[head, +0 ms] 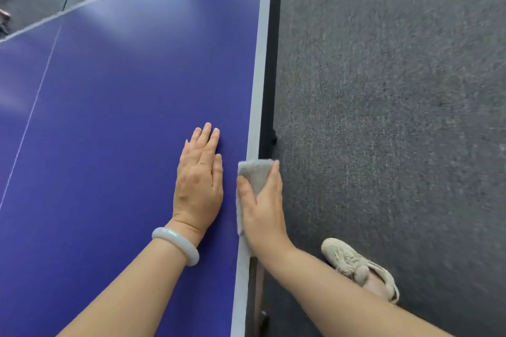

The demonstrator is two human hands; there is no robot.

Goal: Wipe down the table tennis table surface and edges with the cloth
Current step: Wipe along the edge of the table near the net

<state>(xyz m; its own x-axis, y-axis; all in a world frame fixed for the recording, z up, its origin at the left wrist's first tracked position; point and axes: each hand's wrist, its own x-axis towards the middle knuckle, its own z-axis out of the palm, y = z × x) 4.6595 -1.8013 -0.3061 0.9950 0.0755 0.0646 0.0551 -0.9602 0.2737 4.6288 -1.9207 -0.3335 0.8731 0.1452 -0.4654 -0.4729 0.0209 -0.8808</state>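
We find the right hand (264, 216) with its grip clasping the grey cloth (254, 172) over the white edge band (260, 63) of the bench (123, 117). The left hand (200, 180), grip released, lies flat just beside that band. We judge the edge-wiping partway done, with the band beyond the cloth left to do. Whether the surface is done cannot be told.

The tabletop (123, 117) under my palm is smooth blue board with a soft sheen, edged in matt white. My cloth (256, 175) is nubbly grey terry. The carpet (383, 117) looks coarse; my bangle (176, 245) glossy, milky stone.
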